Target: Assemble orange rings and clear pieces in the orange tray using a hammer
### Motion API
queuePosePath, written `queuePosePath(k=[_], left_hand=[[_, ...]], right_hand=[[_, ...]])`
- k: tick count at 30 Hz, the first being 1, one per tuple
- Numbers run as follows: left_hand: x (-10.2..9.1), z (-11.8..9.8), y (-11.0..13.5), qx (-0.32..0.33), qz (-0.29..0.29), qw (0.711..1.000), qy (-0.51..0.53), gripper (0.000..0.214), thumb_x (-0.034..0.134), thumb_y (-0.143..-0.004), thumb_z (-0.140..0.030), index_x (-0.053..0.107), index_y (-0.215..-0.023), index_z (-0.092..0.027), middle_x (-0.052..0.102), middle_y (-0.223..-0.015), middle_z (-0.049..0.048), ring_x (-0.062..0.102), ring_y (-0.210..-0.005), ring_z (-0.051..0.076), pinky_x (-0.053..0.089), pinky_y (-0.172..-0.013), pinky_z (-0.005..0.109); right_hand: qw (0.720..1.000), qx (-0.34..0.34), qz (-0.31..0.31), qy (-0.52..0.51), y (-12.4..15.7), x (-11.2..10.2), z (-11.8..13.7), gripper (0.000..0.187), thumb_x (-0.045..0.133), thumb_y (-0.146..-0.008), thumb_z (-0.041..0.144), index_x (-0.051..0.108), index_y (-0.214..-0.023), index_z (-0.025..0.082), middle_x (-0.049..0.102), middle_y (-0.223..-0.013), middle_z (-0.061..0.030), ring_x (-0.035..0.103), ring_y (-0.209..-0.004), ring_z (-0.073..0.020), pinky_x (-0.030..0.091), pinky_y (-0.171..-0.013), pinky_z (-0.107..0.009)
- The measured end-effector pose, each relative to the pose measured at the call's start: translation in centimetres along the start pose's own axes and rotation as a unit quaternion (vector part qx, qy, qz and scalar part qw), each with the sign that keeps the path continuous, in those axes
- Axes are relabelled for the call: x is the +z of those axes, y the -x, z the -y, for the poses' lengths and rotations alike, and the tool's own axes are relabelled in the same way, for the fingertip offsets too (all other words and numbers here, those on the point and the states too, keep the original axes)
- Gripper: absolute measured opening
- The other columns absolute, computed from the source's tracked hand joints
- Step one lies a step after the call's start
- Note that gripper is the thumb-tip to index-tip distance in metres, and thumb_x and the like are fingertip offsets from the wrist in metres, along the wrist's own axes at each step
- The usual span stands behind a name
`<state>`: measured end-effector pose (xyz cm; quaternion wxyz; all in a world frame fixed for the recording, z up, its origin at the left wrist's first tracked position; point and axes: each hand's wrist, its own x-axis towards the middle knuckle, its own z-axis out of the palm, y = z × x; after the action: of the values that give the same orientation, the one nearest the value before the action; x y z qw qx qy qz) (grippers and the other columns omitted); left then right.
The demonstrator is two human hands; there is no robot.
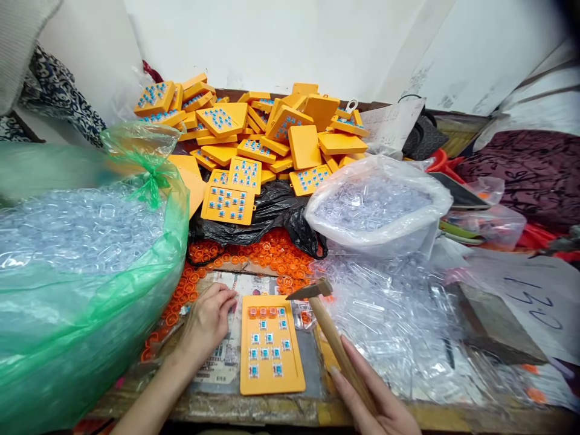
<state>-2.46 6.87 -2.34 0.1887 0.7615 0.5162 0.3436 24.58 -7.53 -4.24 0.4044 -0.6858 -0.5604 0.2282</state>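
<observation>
A yellow-orange plastic board (292, 382) lies flat in front of me, several blue-centred clear switches (265, 353) set in it. Three orange ring-shaped pieces (263, 312) sit in a row along its top left. My left hand (211, 314) rests just left of the board's upper edge, thumb and fingers pressed together; whatever is between them is hidden. My right hand (374, 399) is wrapped round the wooden handle of a hammer (334, 335). The metal hammer head is over the board's upper right corner, its thin end pointing left.
Many similar boards (303, 148) are heaped at the back, with black plastic (272, 205) below. Loose orange rings (267, 254) spread in front. A green bag (174, 241) of clear pieces stands left, a white bag (385, 235) right. Clear plastic parts (389, 320) cover the right side.
</observation>
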Motion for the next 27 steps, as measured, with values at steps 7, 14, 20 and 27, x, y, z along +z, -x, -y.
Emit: queuePosePath(k=[7,14,20,27], left_hand=[[3.4,-5.8,-0.7,0.095,0.046,0.992,0.07,0.037,0.055,-0.083,-0.012,0.059,-0.119,-0.015,0.071,-0.091,0.0085,0.065,-0.084,0.023,0.056,-0.078,0.041],[5.1,-5.2,-0.8,-0.014,0.058,0.989,0.135,0.054,0.064,-0.076,-0.01,0.053,-0.128,-0.02,0.073,-0.088,0.0017,0.067,-0.086,0.02,0.053,-0.085,0.039],[4.1,-5.4,-1.1,-0.041,0.074,0.987,0.139,0.056,0.069,-0.075,-0.015,0.053,-0.129,-0.016,0.074,-0.09,0.0036,0.07,-0.085,0.019,0.056,-0.083,0.036],[4.2,-3.2,-7.3,0.013,0.013,0.998,0.052,0.013,0.061,-0.079,-0.01,0.071,-0.083,-0.016,0.073,-0.093,0.0092,0.066,-0.095,0.025,0.051,-0.092,0.044]], right_hand=[[0.987,-0.124,-0.028,0.099,0.3,-1.4,1.7,0.045,0.061,-0.087,0.024,0.057,-0.131,0.029,0.063,-0.127,0.0019,0.066,-0.107,-0.0207,0.053,-0.089,-0.02],[0.985,-0.128,0.001,0.112,0.1,-1.5,2.9,0.042,0.057,-0.089,0.027,0.058,-0.131,0.028,0.073,-0.109,-0.0021,0.073,-0.089,-0.0145,0.055,-0.077,-0.014],[0.994,-0.061,-0.007,0.087,0.1,-1.2,1.9,0.041,0.058,-0.088,0.032,0.061,-0.128,0.026,0.068,-0.122,-0.0013,0.068,-0.104,-0.0187,0.052,-0.089,-0.02],[0.991,0.103,-0.076,-0.048,0.3,0.4,1.1,0.046,0.063,-0.084,0.044,0.064,-0.125,0.023,0.061,-0.129,0.0001,0.059,-0.117,-0.0252,0.047,-0.099,-0.031]])
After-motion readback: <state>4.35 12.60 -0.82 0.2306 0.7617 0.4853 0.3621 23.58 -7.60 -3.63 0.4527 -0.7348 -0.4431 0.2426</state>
